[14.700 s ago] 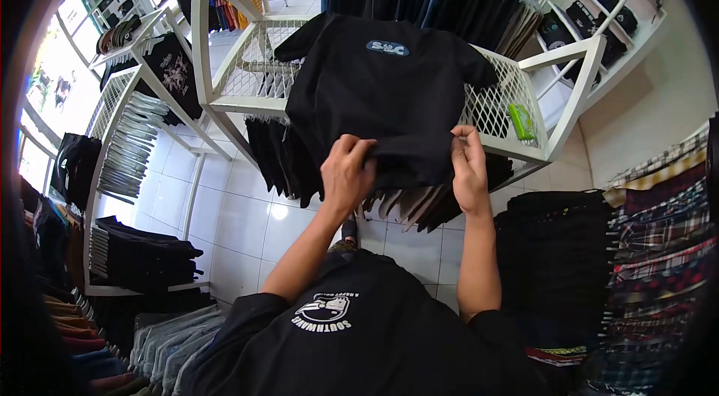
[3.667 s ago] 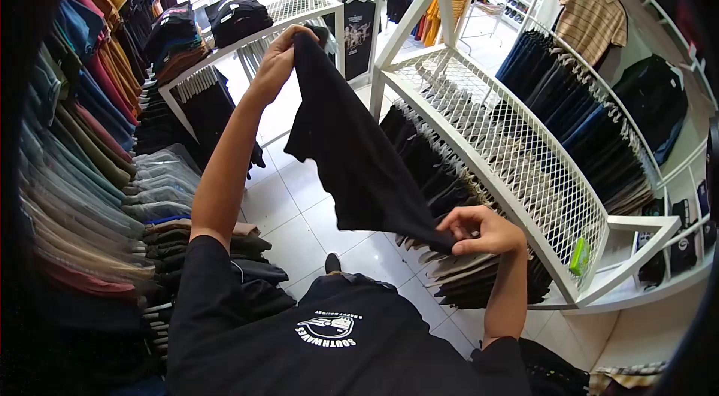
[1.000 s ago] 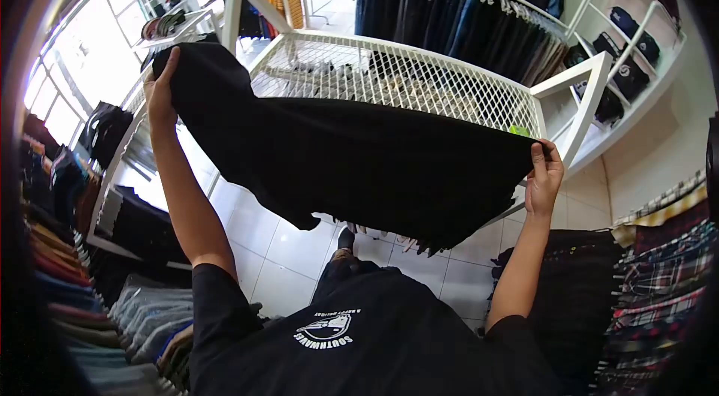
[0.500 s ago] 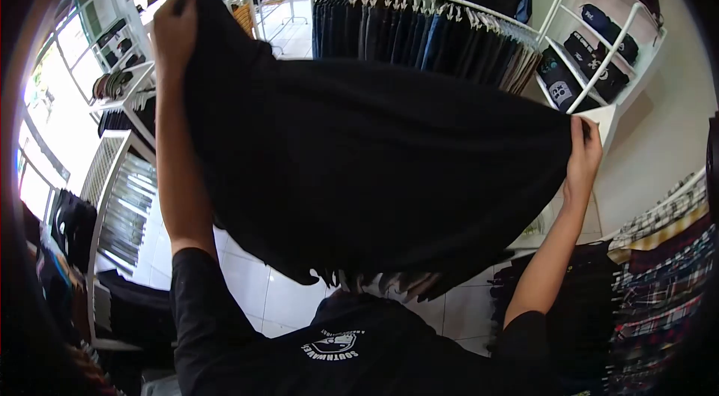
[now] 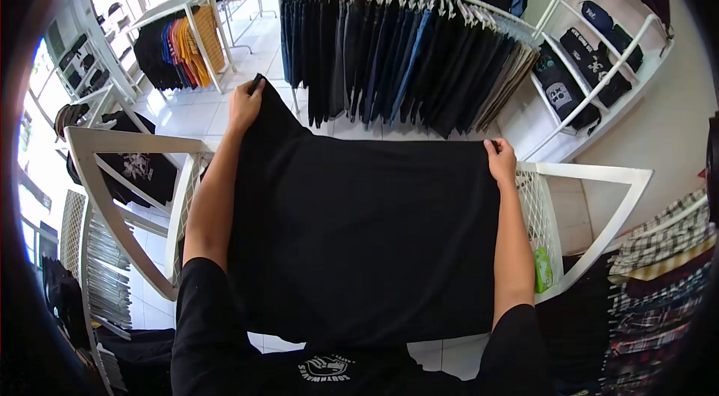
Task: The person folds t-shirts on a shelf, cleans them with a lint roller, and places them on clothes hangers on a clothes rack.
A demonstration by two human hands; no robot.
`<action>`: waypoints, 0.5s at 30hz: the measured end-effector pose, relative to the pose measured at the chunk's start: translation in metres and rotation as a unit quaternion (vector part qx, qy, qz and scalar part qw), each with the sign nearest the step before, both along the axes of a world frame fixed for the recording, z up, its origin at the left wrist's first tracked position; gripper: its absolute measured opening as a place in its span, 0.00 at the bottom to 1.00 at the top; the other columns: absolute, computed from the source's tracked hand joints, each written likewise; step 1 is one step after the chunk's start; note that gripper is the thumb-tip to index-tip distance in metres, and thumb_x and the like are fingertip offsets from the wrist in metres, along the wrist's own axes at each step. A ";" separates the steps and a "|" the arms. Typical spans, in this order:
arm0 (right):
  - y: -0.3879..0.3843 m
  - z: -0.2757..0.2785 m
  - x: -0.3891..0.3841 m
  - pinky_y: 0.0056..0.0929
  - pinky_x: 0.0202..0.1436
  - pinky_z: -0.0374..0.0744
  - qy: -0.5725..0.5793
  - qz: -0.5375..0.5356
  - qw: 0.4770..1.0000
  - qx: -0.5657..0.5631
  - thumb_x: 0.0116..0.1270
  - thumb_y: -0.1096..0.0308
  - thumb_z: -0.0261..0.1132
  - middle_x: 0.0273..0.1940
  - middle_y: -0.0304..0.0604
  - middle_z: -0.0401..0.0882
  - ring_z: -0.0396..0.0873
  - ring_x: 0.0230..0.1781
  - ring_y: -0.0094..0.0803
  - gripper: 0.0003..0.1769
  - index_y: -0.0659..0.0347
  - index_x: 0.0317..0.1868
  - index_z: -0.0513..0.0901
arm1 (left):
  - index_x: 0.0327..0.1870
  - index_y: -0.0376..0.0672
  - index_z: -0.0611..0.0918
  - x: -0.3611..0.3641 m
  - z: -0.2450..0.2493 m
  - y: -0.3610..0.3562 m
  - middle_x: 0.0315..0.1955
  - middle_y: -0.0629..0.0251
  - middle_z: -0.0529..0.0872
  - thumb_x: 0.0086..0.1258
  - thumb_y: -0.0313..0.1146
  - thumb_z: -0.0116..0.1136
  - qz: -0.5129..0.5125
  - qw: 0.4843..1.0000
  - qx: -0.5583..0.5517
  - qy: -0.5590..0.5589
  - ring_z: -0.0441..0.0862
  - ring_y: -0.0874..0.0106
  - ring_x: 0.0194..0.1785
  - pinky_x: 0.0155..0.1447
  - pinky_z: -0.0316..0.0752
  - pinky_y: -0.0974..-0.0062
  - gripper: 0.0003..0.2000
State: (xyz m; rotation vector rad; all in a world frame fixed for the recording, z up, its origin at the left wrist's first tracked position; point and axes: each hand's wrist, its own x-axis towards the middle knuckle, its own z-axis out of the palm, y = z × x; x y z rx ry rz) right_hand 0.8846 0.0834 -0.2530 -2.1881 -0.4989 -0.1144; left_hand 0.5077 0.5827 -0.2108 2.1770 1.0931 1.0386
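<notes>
A large black cloth garment (image 5: 367, 231) is stretched out in front of me, its upper edge roughly level between the hands. My left hand (image 5: 246, 104) pinches a raised corner at the upper left, with fingers closed on the fabric. At the upper right corner, my right hand (image 5: 500, 159) is closed on the cloth as well. Both arms reach forward along its sides, and the garment hides much of what lies beneath it.
White framed structures with mesh stand at left (image 5: 135, 143) and right (image 5: 584, 171). Beyond is a rack of hanging trousers (image 5: 389, 51). Shelves of caps and bags (image 5: 592, 59) are at upper right, plaid shirts (image 5: 659, 283) at lower right, coloured shirts (image 5: 183, 47) at upper left.
Both hands have come down and closer together, still holding the garment. The cloth now hangs lower and straighter, uncovering the white frames and more of the trouser rack.
</notes>
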 end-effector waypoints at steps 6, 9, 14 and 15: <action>-0.019 0.037 -0.016 0.34 0.49 0.80 -0.005 0.054 0.997 0.051 0.69 0.63 0.73 0.38 0.43 0.88 0.84 0.40 0.33 0.12 0.63 0.45 0.87 | 0.56 0.34 0.86 -0.025 0.018 0.002 0.35 0.60 0.91 0.79 0.48 0.61 -0.055 0.988 -0.010 -0.141 0.83 0.74 0.40 0.48 0.76 0.71 0.23; -0.042 0.061 -0.034 0.35 0.47 0.80 -0.016 0.083 0.996 0.010 0.68 0.64 0.73 0.37 0.42 0.88 0.84 0.37 0.33 0.11 0.63 0.45 0.87 | 0.54 0.32 0.86 -0.054 0.052 -0.027 0.34 0.72 0.86 0.80 0.44 0.60 -0.099 0.974 -0.048 -0.196 0.78 0.82 0.40 0.46 0.74 0.79 0.20; -0.081 0.080 -0.070 0.38 0.46 0.81 -0.102 0.101 0.989 -0.043 0.65 0.68 0.73 0.38 0.48 0.87 0.86 0.40 0.44 0.09 0.62 0.42 0.85 | 0.47 0.33 0.83 -0.128 0.080 -0.096 0.34 0.78 0.80 0.84 0.40 0.55 -0.172 0.955 -0.037 -0.240 0.72 0.85 0.39 0.45 0.69 0.82 0.15; -0.088 0.082 -0.078 0.38 0.46 0.81 -0.102 0.104 0.989 -0.039 0.65 0.68 0.73 0.38 0.48 0.87 0.86 0.40 0.44 0.09 0.62 0.42 0.85 | 0.46 0.34 0.83 -0.145 0.083 -0.112 0.34 0.78 0.79 0.85 0.39 0.54 -0.185 0.954 -0.016 -0.234 0.72 0.85 0.39 0.46 0.69 0.82 0.15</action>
